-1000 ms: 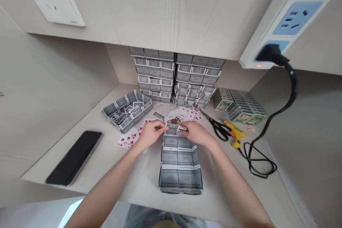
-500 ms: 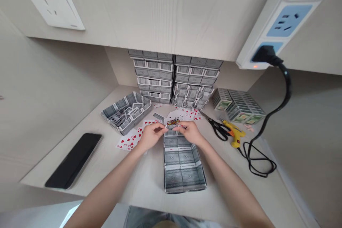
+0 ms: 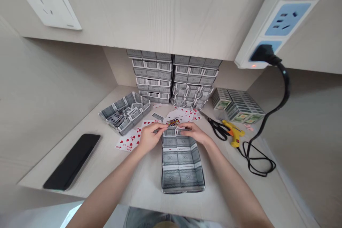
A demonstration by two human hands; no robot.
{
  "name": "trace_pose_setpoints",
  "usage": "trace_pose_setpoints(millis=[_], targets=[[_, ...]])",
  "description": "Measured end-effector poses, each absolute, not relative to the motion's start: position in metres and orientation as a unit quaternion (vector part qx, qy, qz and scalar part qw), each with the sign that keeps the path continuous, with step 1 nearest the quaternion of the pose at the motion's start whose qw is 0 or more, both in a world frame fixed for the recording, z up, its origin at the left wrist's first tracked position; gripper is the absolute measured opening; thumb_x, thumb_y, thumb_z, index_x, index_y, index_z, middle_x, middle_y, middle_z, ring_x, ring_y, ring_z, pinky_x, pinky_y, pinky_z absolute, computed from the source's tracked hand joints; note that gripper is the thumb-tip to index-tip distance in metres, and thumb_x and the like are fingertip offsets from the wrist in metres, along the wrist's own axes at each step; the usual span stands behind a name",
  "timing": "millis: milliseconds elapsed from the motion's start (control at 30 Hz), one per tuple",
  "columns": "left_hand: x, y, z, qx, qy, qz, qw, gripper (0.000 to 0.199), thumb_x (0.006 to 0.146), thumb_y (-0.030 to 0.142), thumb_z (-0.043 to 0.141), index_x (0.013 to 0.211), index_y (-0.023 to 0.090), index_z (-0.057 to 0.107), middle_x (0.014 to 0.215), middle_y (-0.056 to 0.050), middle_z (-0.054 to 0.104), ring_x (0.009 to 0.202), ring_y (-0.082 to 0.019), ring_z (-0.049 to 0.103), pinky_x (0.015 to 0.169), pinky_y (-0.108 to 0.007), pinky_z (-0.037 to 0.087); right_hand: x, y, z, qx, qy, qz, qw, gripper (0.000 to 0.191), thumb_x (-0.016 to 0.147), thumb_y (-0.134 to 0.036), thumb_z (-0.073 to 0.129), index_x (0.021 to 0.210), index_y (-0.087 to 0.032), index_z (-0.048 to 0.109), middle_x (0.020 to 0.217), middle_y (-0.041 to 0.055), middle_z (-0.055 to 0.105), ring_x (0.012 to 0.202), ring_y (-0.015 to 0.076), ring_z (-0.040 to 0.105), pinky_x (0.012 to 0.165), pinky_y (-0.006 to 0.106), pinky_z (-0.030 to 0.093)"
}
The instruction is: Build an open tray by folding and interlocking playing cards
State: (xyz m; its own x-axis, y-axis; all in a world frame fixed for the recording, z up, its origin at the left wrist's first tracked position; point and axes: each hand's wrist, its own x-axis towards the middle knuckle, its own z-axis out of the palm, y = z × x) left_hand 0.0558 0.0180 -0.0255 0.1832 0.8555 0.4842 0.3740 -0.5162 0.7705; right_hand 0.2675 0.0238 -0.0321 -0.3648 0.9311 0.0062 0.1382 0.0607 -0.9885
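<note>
The right hand's (image 3: 197, 134) thumb has slid outward along the far wall of the card-covered tray (image 3: 179, 159), which lies lengthwise on the worktop (image 3: 141, 183), while the left hand (image 3: 150, 137) stays pinched at the far left corner. The right grip also appears clamped across that wall, so work seems to remain at this end, the tray itself barely shifted
</note>
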Motion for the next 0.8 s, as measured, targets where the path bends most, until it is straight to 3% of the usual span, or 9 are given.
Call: trace_pose_setpoints(millis=[200,467,800], targets=[[0.062,0.016,-0.029,0.699,0.433,0.501,0.267,0.011,0.072,0.024,0.059,0.078,0.019,0.068,0.079,-0.002,0.069,0.074,-0.014,0.063,0.073,-0.026,0.049,0.265,0.019,-0.046,-0.449,-0.53,0.575,0.433,0.024,0.053,-0.017,0.057,0.073,-0.018,0.069,0.074,-0.0005,0.067,0.074,0.0188,0.057,0.069,0.028,0.041],[0.067,0.019,-0.038,0.651,0.453,0.519,0.318,0.01,0.07,0.023,0.06,0.074,0.018,0.068,0.078,-0.003,0.069,0.072,-0.015,0.064,0.069,-0.026,0.051,0.259,0.017,-0.045,-0.443,-0.519,0.578,0.447,0.024,0.052,-0.015,0.053,0.068,-0.018,0.07,0.065,-0.0027,0.065,0.065,0.0164,0.056,0.062,0.025,0.039],[0.063,0.018,-0.034,0.679,0.423,0.496,0.339,0.01,0.073,0.024,0.058,0.076,0.019,0.066,0.087,-0.003,0.068,0.083,-0.015,0.063,0.079,-0.028,0.048,0.269,0.019,-0.05,-0.441,-0.549,0.563,0.432,0.027,0.056,-0.018,0.058,0.08,-0.02,0.07,0.081,0.0011,0.068,0.079,0.0203,0.058,0.073,0.031,0.041]])
